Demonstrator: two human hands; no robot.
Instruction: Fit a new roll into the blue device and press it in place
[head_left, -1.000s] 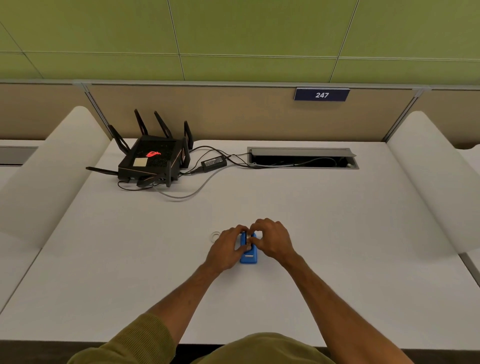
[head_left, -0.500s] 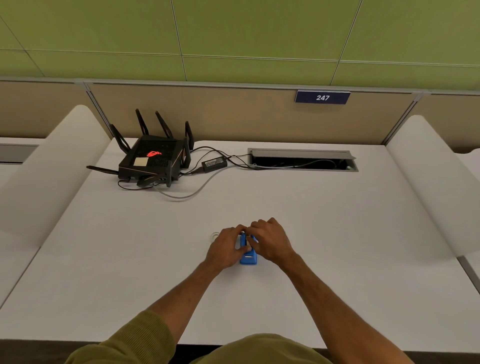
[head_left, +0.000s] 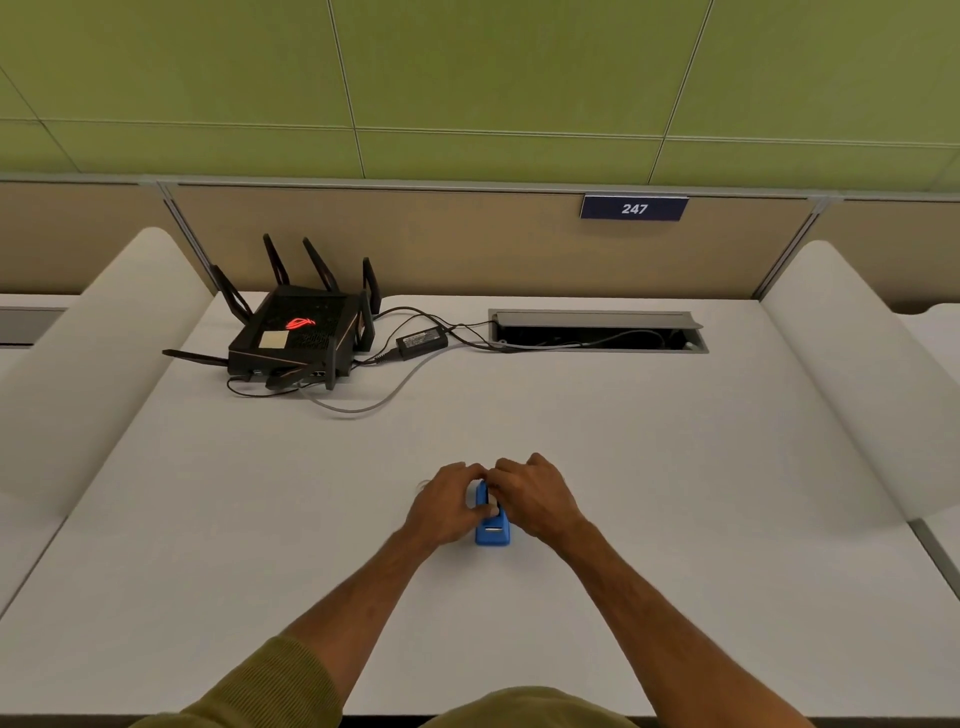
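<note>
You see: two hands, left hand (head_left: 445, 503) and right hand (head_left: 535, 500); one blue device (head_left: 491, 530); one router (head_left: 298, 332); one power adapter (head_left: 422, 341); one number sign (head_left: 634, 208); one worktop (head_left: 675, 493).

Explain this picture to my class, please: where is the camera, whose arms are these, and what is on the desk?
The picture comes from one wide-angle camera worn on a person's head, looking forward and down, so the two arms reaching in from the bottom are that person's own. There is no machine here, only bare hands.

The left hand and the right hand meet over a small blue object standing on the white desk. Both hands have curled fingers on its upper part; what it is exactly cannot be told.

At the back left sits a black router with antennas and a red glowing mark. Beside it lies a black power adapter, whose cables run into an open cable slot. A sign reading 247 hangs on the partition.
</note>
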